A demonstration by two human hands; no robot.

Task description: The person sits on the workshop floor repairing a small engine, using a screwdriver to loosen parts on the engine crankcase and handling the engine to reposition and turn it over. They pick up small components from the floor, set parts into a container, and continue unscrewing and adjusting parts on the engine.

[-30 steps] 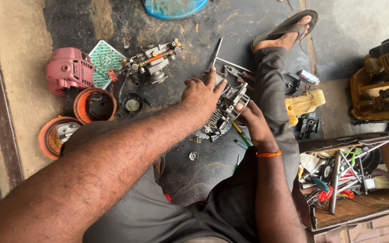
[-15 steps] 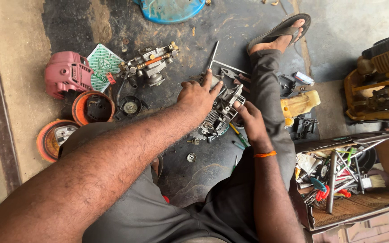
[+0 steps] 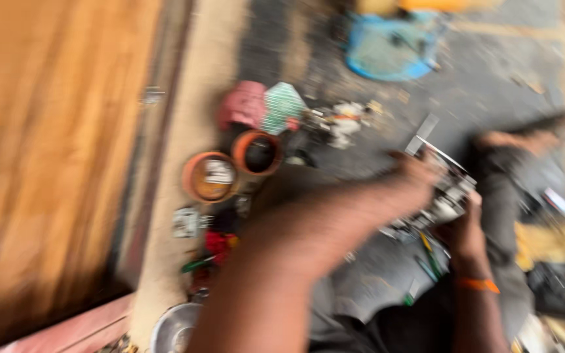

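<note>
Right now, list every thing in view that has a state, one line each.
Left hand: on top of the metal engine part, grip blurred.
Right hand: gripping the part from below.
Metal engine part: held off the floor between both hands.
Two orange round tubs: upright, open-topped, side by side.
Blue basin: on the floor, open side up.

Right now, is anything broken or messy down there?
The metal engine part held by the left hand and right hand looks taken apart. Loose parts and two orange round housings lie scattered on the floor. The picture is blurry.
</note>
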